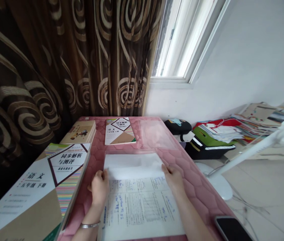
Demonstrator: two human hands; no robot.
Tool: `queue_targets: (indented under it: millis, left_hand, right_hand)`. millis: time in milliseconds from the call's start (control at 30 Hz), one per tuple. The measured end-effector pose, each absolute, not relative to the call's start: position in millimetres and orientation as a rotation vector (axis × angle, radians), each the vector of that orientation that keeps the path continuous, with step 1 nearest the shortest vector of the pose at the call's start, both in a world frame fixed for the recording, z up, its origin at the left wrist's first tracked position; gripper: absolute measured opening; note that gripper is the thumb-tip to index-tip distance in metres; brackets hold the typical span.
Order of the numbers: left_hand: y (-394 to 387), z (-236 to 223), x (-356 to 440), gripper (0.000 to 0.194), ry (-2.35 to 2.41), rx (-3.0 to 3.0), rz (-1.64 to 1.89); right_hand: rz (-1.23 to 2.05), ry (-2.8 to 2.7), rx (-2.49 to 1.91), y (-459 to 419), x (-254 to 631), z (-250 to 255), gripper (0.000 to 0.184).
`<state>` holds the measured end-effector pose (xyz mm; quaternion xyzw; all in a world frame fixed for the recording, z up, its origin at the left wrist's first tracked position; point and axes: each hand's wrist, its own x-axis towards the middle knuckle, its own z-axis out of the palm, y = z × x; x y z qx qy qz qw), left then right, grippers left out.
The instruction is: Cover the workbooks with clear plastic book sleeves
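Note:
A printed worksheet with blue handwriting lies before me on the pink table, its top part showing as a blank white band that looks folded over. My left hand pinches the sheet's left edge near that band, a silver bangle on the wrist. At the opposite edge my right hand grips the paper between thumb and fingers. To the left of my left hand is a large workbook with a white and tan cover. Beyond the sheet lie a similar workbook and a clear plastic sheet.
A stack of tan books stands at the table's back left, by the brown curtain. A dark phone is near the right edge. Right of the table are a white stand, a green-and-black bag and piled papers.

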<state>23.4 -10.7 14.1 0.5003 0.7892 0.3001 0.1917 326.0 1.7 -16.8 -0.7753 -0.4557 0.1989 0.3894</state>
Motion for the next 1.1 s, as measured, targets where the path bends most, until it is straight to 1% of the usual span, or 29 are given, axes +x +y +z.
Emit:
queue_targets:
  millis: [100, 267, 467, 600, 833, 967, 1100]
  left_hand:
    - [-11.0, 14.3, 22.8, 0.032, 2.169, 1.389, 0.874]
    - [-14.0, 15.8, 19.3, 0.032, 2.136, 1.381, 0.894]
    - [-12.7, 13.1, 19.7, 0.031, 2.204, 1.42, 0.846]
    - [-11.7, 11.8, 21.5, 0.03, 2.242, 1.431, 0.835]
    - [-12.6, 12.5, 21.4, 0.029, 2.245, 1.424, 0.839]
    - [-13.6, 14.1, 21.5, 0.03, 2.229, 1.403, 0.845]
    - [-13.6, 12.9, 21.7, 0.031, 2.224, 1.4, 0.868]
  right_hand:
    - [0.538, -1.192, -2.036, 5.3, 325.6, -18.9, 0.039]
    - [0.456, -1.243, -2.114, 7.6, 322.3, -19.5, 0.041]
    - [0.489, -1.215, -2.063, 4.9, 324.0, -18.0, 0.039]
    - [0.496, -1.221, -2.117, 7.5, 323.2, -15.6, 0.037]
    - [0.459, -1.237, -2.122, 10.0, 322.2, -17.7, 0.04]
    - [0.463, -1.229, -2.069, 9.0, 324.6, -20.3, 0.045]
    - [0.464, -1.24, -2.095, 10.1, 325.8, -21.1, 0.041]
